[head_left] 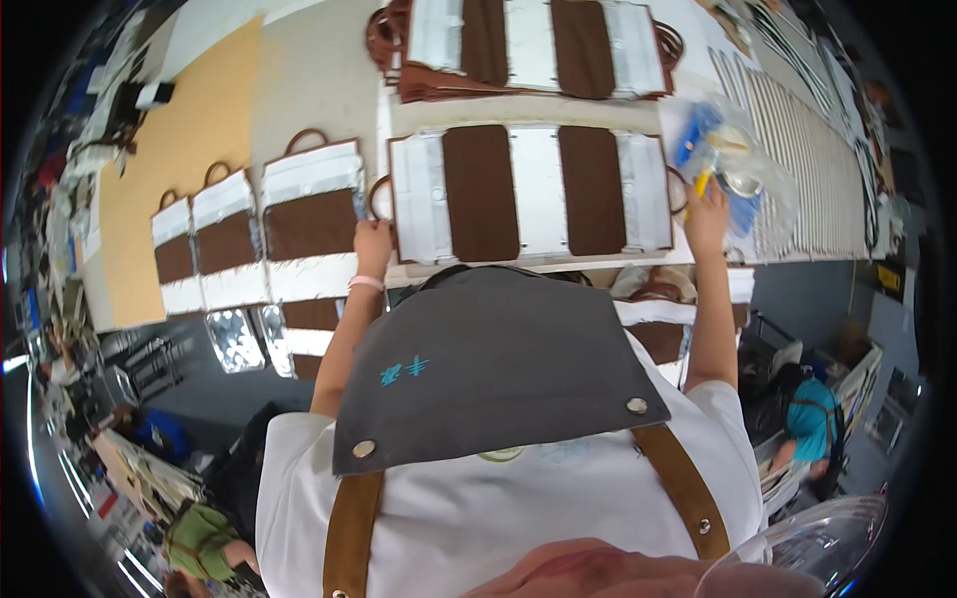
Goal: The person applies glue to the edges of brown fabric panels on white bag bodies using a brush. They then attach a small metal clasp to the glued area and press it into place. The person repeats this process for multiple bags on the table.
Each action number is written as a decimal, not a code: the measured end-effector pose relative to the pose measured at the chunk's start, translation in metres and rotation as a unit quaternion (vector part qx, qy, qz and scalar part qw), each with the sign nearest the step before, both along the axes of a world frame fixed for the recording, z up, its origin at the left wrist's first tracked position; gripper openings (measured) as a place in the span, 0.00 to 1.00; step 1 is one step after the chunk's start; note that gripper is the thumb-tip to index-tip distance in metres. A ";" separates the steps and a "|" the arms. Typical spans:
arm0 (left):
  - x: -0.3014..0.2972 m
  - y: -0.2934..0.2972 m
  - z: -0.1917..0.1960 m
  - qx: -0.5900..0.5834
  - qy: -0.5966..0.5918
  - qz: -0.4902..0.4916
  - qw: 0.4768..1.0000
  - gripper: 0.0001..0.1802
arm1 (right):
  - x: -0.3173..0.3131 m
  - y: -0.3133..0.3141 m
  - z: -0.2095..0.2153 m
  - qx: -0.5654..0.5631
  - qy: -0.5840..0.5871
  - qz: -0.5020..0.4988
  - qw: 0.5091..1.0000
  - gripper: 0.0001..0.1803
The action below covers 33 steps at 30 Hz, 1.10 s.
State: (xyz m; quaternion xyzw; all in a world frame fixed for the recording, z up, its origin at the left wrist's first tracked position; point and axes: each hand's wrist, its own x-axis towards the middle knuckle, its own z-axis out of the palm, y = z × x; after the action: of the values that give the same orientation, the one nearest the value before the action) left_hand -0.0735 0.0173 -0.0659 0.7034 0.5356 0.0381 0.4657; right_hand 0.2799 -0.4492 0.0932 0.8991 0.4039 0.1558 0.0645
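Observation:
A flat brown-and-white bag panel [535, 189] lies at the table's front edge, with a looped handle at each side. My left hand [373, 246] has its fingers curled at the panel's lower left edge, below the left loop [380, 197]; whether it pinches the edge is hidden. Close to the right loop [676, 191], my right hand [707, 211] is closed on a slim yellow tool [703, 183], whose kind I cannot make out. A clear plastic bag [773, 204] with blue and pale items lies just beyond that hand.
Behind the panel is a stack of similar bag panels [538, 50]. Several more handled pieces [311, 209] overlap along the left. Rows of pale strips [802, 149] cover the right. Brown-and-white pieces [658, 334] hang or lie below the table edge. People [812, 424] work behind.

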 end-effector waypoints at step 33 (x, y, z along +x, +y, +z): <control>0.152 0.047 0.075 0.259 0.018 -0.332 0.907 0.19 | 0.006 0.062 -0.108 0.726 0.549 -0.399 0.113 0.19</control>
State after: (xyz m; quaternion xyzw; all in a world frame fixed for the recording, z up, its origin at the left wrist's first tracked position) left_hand 0.0787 0.0646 0.0091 0.9368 0.2512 0.0057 0.2433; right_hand 0.2861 -0.3876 -0.0149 0.3951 -0.3905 -0.2084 -0.8050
